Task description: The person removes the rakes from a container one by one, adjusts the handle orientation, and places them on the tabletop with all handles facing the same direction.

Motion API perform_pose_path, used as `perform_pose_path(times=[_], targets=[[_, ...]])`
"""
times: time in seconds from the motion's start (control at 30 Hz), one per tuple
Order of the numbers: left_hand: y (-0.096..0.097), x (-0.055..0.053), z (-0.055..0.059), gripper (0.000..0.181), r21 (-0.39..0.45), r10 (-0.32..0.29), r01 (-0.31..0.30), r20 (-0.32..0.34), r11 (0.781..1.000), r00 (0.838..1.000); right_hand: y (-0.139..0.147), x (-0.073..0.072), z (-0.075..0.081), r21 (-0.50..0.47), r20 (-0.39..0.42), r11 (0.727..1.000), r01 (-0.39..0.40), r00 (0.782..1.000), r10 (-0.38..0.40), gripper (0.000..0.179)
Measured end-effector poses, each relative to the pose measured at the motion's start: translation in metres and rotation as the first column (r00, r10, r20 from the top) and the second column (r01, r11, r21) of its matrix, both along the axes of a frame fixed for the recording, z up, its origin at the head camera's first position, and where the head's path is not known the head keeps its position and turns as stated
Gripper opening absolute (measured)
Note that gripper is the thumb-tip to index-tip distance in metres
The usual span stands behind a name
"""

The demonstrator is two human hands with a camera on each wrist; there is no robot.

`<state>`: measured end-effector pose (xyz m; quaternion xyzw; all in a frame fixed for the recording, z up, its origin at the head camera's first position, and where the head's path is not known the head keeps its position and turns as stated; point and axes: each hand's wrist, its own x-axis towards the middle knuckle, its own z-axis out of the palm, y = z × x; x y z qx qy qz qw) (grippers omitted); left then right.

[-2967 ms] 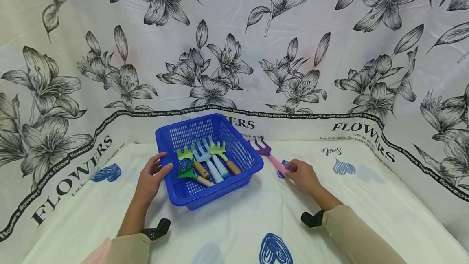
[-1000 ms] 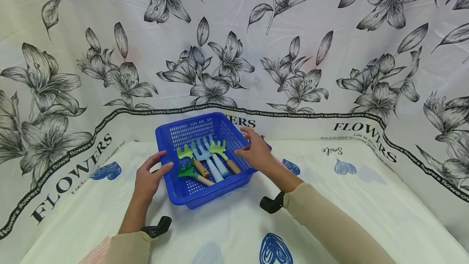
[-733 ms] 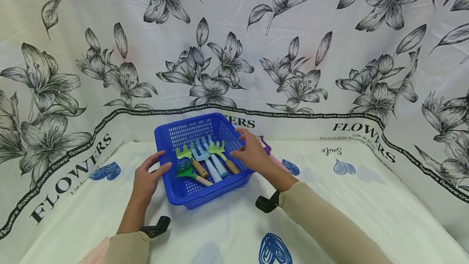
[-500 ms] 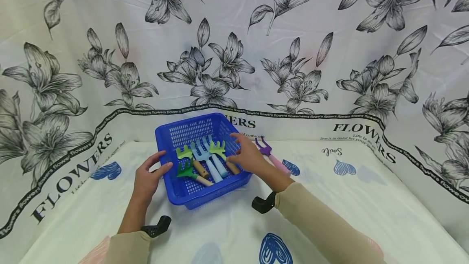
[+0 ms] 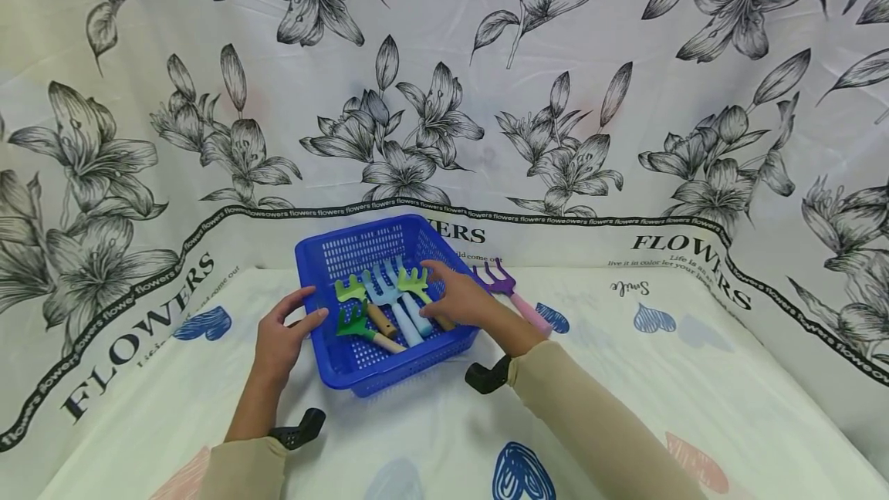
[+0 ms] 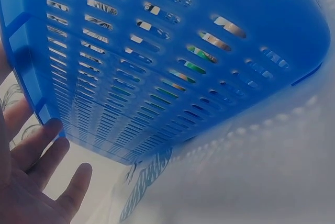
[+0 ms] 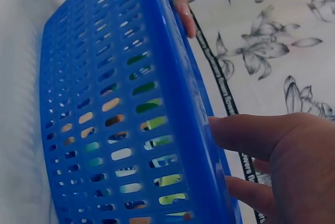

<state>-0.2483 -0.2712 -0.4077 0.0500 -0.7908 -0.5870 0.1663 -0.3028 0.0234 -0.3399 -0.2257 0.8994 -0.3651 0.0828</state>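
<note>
A blue mesh basket holds small garden tools: light-blue hand forks, lime-green hand rakes with wooden handles, and a dark-green hand tool. My left hand grips the basket's left rim, thumb over the edge; in the left wrist view its fingers lie against the outer side. My right hand reaches over the right rim, thumb and forefinger apart, above the tool handles. It overlaps the wooden handle of the right lime-green rake. Its other fingers are largely hidden.
Right of the basket, a purple hand fork with a pink handle lies on the white heart-print cloth. A flower-print curtain rises behind. Black wrist cameras sit on both wrists.
The right hand has let go of the pink-handled fork, which lies at the same place, and moved left over the basket. The left hand and basket are nearly unmoved.
</note>
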Motion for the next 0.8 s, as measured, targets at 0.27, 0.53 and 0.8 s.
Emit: perform_pose_path(times=[0.27, 0.53, 0.8], targets=[[-0.002, 0.001, -0.002, 0.058, 0.008, 0.0, 0.0, -0.012, 1.0, 1.0, -0.002, -0.012, -0.006, 0.005, 0.077, 0.997, -0.071, 0.995, 0.07, 0.081], [-0.001, 0.002, -0.001, 0.059, 0.009, 0.015, -0.015, 0.002, 1.0, 1.0, -0.011, -0.028, -0.013, 0.092, 0.158, 0.989, -0.118, 0.982, 0.102, 0.08], [0.001, 0.001, 0.0, 0.063, -0.015, 0.003, -0.002, 0.003, 1.0, 1.0, -0.01, -0.03, -0.015, 0.173, 0.269, 0.974, -0.144, 0.959, 0.094, 0.075]])
